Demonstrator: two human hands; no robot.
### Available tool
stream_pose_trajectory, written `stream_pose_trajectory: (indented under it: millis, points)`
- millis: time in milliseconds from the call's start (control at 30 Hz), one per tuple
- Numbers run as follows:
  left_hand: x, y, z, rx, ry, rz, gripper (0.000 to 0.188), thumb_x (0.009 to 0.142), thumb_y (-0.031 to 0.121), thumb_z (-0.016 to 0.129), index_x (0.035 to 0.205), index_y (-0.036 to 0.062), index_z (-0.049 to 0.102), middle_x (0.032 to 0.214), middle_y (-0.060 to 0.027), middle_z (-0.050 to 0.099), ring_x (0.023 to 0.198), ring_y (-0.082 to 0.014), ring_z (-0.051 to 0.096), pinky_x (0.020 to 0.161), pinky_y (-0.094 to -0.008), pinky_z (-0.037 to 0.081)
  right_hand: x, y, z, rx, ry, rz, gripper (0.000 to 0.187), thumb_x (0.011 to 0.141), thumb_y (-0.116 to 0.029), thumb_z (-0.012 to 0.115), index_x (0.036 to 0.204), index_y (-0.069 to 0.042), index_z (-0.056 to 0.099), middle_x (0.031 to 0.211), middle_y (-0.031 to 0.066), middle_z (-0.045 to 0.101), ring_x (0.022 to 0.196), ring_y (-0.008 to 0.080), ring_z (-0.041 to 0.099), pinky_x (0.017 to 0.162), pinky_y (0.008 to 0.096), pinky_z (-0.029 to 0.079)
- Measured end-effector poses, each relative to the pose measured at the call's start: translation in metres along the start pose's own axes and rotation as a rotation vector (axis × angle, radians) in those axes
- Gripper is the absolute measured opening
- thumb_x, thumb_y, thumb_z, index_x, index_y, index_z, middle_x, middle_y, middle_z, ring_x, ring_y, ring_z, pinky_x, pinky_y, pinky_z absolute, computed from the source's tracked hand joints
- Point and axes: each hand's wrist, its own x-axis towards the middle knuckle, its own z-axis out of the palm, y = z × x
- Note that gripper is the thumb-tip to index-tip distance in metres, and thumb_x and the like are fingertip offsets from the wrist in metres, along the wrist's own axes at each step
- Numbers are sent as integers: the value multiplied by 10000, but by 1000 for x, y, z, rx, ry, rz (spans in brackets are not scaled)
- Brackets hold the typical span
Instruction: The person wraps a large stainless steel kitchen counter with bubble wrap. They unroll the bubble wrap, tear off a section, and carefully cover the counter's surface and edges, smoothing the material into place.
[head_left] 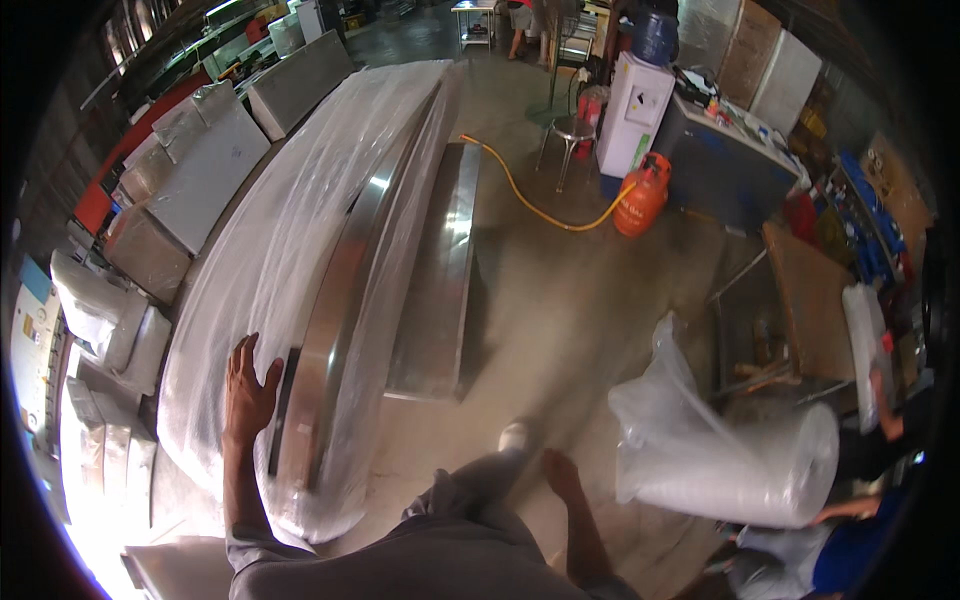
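Note:
My left hand [250,390] is open, fingers spread, at the near part of a long metal panel [325,370] partly covered in clear bubble wrap [270,240]. It holds nothing; whether the palm touches the wrap I cannot tell. Bubble wrap lies along both sides of the panel, leaving a shiny strip bare between. Low beside my right leg, my right hand [562,472] hangs apart from everything around it. Its fingers are turned away and blurred. Just right of the wrapped panel, a bare metal sheet [435,290] lies lengthwise.
A big bubble wrap roll [740,460] lies at right, near another person's blue sleeve [855,550]. Farther off are an orange gas cylinder [642,195] with a yellow hose [545,212], a water dispenser [635,110] and a stool [572,130]. Wrapped panels [205,190] line the left.

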Motion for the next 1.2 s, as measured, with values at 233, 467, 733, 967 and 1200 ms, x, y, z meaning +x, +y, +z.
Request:
stream_pose_trajectory:
  millis: [233, 467, 733, 967, 1200]
  points:
    - [204, 117, 62, 102, -254, 13, 684, 972, 405, 643, 1512, 62, 405, 1592, -216, 330, 1498, -383, 268, 1208, -493, 275, 117, 65, -113, 288, 45, 644, 311, 963, -245, 623, 1141, 6, 662, 867, 133, 713, 731, 219, 708, 609, 366, 568]
    - [404, 201, 154, 95, -166, 91, 613, 958, 364, 664, 1463, 77, 472, 1536, -217, 408, 1451, -393, 348, 1174, -509, 314, 326, 74, -197, 389, 104, 837, 255, 986, -243, 617, 1138, -40, 592, 808, 120, 676, 691, 249, 691, 566, 397, 556]
    - [599, 312, 257, -108, 93, -54, 392, 929, 235, 705, 1256, 29, 640, 1294, -185, 619, 1217, -374, 573, 1040, -468, 456, 775, -83, -279, 342, 82, 584, 273, 975, -231, 578, 1114, 0, 623, 809, 122, 673, 609, 211, 668, 455, 319, 485]
    - [753, 347, 331, -299, 214, -301, 366, 898, 159, 718, 1236, 36, 647, 1254, -178, 633, 1169, -376, 585, 1007, -451, 465, 1130, -382, -265, 350, -74, 142, 240, 973, -283, 628, 1035, -51, 632, 787, 72, 660, 629, 202, 660, 544, 320, 514]
    - [982, 351, 411, -222, 338, -235, 494, 881, 176, 737, 1335, 58, 581, 1359, -173, 561, 1271, -372, 517, 1068, -467, 425, 1347, -555, -130, 538, -465, 362, 285, 972, -322, 622, 1098, -67, 643, 876, 73, 663, 746, 203, 677, 638, 351, 529]
